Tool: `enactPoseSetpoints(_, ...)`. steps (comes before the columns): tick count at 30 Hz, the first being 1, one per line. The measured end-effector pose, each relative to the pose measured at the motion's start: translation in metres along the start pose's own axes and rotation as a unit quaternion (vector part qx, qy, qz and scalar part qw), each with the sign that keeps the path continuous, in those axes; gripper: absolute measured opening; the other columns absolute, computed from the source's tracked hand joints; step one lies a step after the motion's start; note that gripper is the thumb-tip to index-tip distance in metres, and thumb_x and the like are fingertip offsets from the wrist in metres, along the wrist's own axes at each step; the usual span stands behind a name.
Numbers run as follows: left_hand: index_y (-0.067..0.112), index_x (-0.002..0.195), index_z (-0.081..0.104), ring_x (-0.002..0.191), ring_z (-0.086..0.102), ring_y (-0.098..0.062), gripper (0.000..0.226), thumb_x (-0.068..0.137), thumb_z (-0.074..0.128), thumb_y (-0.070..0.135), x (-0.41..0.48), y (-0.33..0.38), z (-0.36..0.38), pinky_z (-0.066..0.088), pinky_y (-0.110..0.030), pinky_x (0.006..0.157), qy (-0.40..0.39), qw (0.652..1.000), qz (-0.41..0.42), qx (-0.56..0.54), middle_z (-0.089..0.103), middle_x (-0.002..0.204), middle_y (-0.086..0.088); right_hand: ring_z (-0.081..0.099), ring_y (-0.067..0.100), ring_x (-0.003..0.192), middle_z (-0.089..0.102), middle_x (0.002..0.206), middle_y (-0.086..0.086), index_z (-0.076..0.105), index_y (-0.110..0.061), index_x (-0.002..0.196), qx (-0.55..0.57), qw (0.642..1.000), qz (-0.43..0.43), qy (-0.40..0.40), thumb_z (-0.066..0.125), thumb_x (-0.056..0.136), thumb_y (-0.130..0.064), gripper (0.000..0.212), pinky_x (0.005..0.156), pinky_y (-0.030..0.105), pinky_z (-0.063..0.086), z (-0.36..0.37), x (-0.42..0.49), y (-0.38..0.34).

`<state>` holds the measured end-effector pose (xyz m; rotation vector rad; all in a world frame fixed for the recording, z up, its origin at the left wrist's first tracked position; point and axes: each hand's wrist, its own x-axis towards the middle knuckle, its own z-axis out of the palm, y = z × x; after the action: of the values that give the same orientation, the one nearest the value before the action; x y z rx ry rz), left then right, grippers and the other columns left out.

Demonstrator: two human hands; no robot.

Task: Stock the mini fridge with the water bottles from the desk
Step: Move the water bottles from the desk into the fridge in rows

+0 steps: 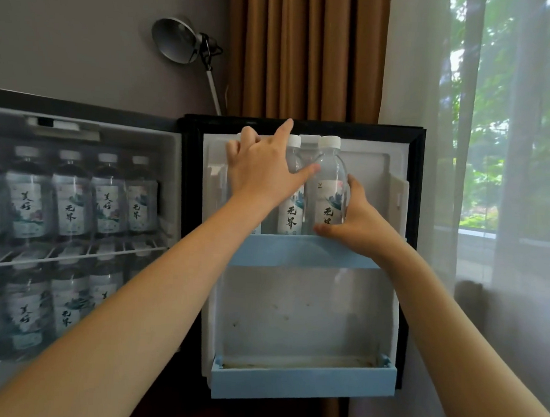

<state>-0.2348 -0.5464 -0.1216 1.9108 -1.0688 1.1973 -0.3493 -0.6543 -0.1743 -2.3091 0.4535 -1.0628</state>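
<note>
door (303, 308) of the mini fridge (170, 177) stands open at the right, inner face toward the room. the cabinet at the left holds two tiers of stocked bottles (73, 207) on a wire rack (73, 256). this area is blurred, and the left frame edge cuts off the outermost bottles.

upper door shelf (274, 251), pale blue, carries the bottles being handled. the front bottle (329, 176) stands upright at the right end of the row, with its base behind the shelf lip. the right hand (358, 227) holds it low on the body, thumb up its right side and fingers curled round the label front. the second bottle (291, 214) stands just to its left, touching it. of the rear bottle (309, 139) only the white cap shows, between the other two.

the left hand (263, 172) lies over the left part of the row, index finger raised past the door's top edge and thumb tip on the front bottle. two fingers bend over something at the far left. the palm hides it, so i cannot tell whether this hand grips anything. a strip of label below the wrist indicates a further bottle there.

lower door shelf (302, 383) shows a stained floor. a desk lamp (177, 40), a brown curtain (307, 50) and a sheer curtain (493, 156) are on the far side of the fridge.
</note>
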Motion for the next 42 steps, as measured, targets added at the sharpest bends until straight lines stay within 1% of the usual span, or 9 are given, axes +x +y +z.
enactPoseSetpoints(6, 0.039, 0.142, 0.023, 0.122, 0.033, -0.023, 0.069, 0.082, 0.049, 0.061, 0.000, -0.001, 0.000, 0.015, -0.047, 0.104, -0.052, 0.998, 0.010, 0.026, 0.053, 0.086, 0.006, 0.055, 0.022, 0.108, 0.049, 0.136, 0.009, -0.007, -0.019, 0.148, -0.026, 1.000, -0.001, 0.007, 0.071, 0.080, -0.018, 0.104, 0.092, 0.032, 0.043, 0.002, -0.004, -0.003)
enactPoseSetpoints(11, 0.039, 0.142, 0.023, 0.124, 0.032, -0.023, 0.066, 0.084, 0.049, 0.055, -0.003, 0.000, -0.005, 0.006, -0.050, 0.108, -0.067, 0.998, 0.006, -0.001, 0.048, 0.082, 0.007, 0.055, 0.020, 0.096, 0.049, 0.136, 0.011, -0.010, -0.017, 0.148, -0.065, 0.998, -0.004, 0.022, 0.067, 0.083, -0.018, 0.101, 0.082, 0.029, 0.041, 0.005, -0.006, -0.005)
enactPoseSetpoints(15, 0.035, 0.144, 0.019, 0.125, 0.033, -0.023, 0.068, 0.085, 0.047, 0.055, -0.014, -0.002, -0.003, 0.007, -0.051, 0.108, -0.038, 0.999, 0.018, 0.009, 0.062, 0.096, 0.004, 0.049, 0.031, 0.120, 0.037, 0.143, 0.014, -0.008, -0.021, 0.148, -0.043, 0.998, -0.007, 0.055, 0.068, 0.082, -0.024, 0.101, 0.099, 0.039, 0.043, 0.015, -0.007, -0.005)
enactPoseSetpoints(17, 0.032, 0.144, 0.022, 0.127, 0.032, -0.023, 0.066, 0.086, 0.047, 0.052, -0.022, -0.008, -0.003, 0.007, -0.049, 0.108, -0.023, 0.999, 0.032, 0.016, 0.062, 0.111, 0.003, 0.035, 0.033, 0.129, 0.030, 0.144, 0.016, -0.002, -0.018, 0.149, -0.050, 0.994, -0.016, 0.094, 0.069, 0.081, -0.028, 0.098, 0.108, 0.045, 0.031, 0.024, -0.010, -0.006)
enactPoseSetpoints(19, 0.028, 0.142, 0.031, 0.125, 0.034, -0.023, 0.059, 0.088, 0.048, 0.045, -0.032, -0.019, -0.003, 0.009, -0.046, 0.106, 0.015, 0.998, 0.059, 0.005, 0.059, 0.118, 0.002, 0.028, 0.032, 0.128, 0.030, 0.139, 0.017, 0.010, -0.013, 0.147, -0.075, 0.980, -0.042, 0.179, 0.067, 0.082, -0.027, 0.088, 0.108, 0.040, 0.022, 0.036, -0.015, -0.010)
enactPoseSetpoints(22, 0.019, 0.126, 0.053, 0.112, 0.040, -0.019, 0.043, 0.086, 0.050, 0.033, -0.050, -0.047, -0.001, 0.022, -0.039, 0.097, 0.120, 0.985, 0.120, -0.015, 0.063, 0.107, -0.001, 0.034, 0.033, 0.121, 0.042, 0.128, 0.020, 0.039, -0.006, 0.134, -0.065, 0.928, -0.143, 0.339, 0.063, 0.082, -0.020, 0.059, 0.102, 0.025, 0.026, 0.061, -0.025, -0.019)
enactPoseSetpoints(24, 0.015, 0.115, 0.060, 0.105, 0.042, -0.018, 0.034, 0.086, 0.050, 0.026, -0.064, -0.072, -0.004, 0.026, -0.037, 0.091, 0.167, 0.976, 0.139, -0.019, 0.065, 0.099, -0.001, 0.039, 0.032, 0.116, 0.049, 0.120, 0.021, 0.051, -0.004, 0.119, -0.053, 0.895, -0.224, 0.382, 0.057, 0.082, -0.017, 0.039, 0.101, 0.017, 0.024, 0.083, -0.026, -0.022)
enactPoseSetpoints(29, 0.008, 0.105, 0.065, 0.098, 0.046, -0.018, 0.028, 0.086, 0.047, 0.019, -0.115, -0.146, -0.021, 0.033, -0.033, 0.085, 0.152, 0.983, 0.105, 0.004, 0.067, 0.091, -0.005, 0.043, 0.031, 0.114, 0.056, 0.107, 0.016, 0.059, -0.006, 0.096, -0.022, 0.880, -0.355, 0.314, 0.052, 0.084, -0.009, 0.015, 0.100, 0.032, 0.034, 0.155, -0.032, -0.043)
enactPoseSetpoints(42, 0.004, 0.100, 0.065, 0.093, 0.048, -0.018, 0.028, 0.086, 0.043, 0.015, -0.261, -0.334, -0.126, 0.040, -0.027, 0.082, 0.050, 0.984, -0.067, 0.157, 0.066, 0.089, -0.006, 0.051, 0.023, 0.080, 0.058, 0.080, 0.006, 0.062, -0.007, 0.083, 0.053, 0.915, -0.399, -0.020, 0.046, 0.080, -0.014, 0.018, 0.068, 0.032, 0.044, 0.378, -0.089, -0.129)
